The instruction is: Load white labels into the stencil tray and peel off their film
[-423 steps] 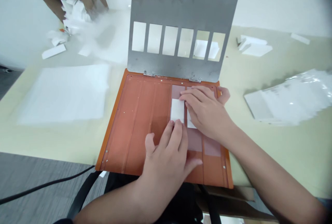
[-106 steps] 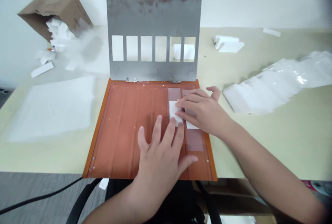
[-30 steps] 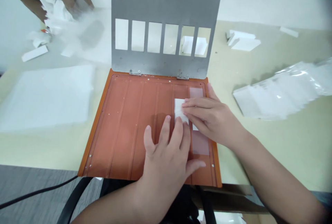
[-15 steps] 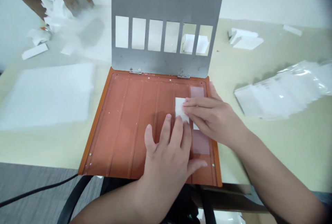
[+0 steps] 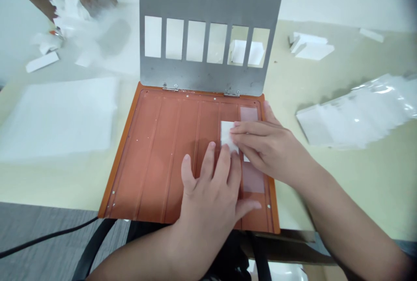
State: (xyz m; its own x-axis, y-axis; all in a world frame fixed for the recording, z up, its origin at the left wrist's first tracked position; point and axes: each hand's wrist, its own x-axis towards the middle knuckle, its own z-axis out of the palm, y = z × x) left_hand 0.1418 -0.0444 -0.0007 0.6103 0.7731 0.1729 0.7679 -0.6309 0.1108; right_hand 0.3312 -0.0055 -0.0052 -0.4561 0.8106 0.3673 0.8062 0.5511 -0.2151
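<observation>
Left hand (image 5: 208, 190): open, palm down, fingers spread, on the orange tray (image 5: 125, 155). Its fingertips (image 5: 225, 150) meet the lower edge of a white rectangular pad (image 5: 227, 134). Right hand (image 5: 270, 148): open, fingers extended and nearly flat, lying across the pad's right side from beyond the right edge of the tray. Neither hand is closed around the pad; no pinch is visible. The pad sits on the tray just above the left fingertips, its lower part hidden by fingers of both hands.

The tray has a smooth, matte surface with long ribs and small pale specks. Just above the right fingers lies a translucent pink rectangle (image 5: 249, 114); a second (image 5: 252, 177) lies below them. A small white strip (image 5: 246, 158) shows under the right hand, most of it covered.

Beyond both hands stands a scuffed steel plate (image 5: 202, 77), hinged to the tray, with six rectangular windows. Right of the right hand lies a fanned stack of glossy plastic sleeves (image 5: 352, 116), its far end cut off by the frame. Left of the left hand lies a white sheet stack (image 5: 61, 118), its edges soft with blur.
</observation>
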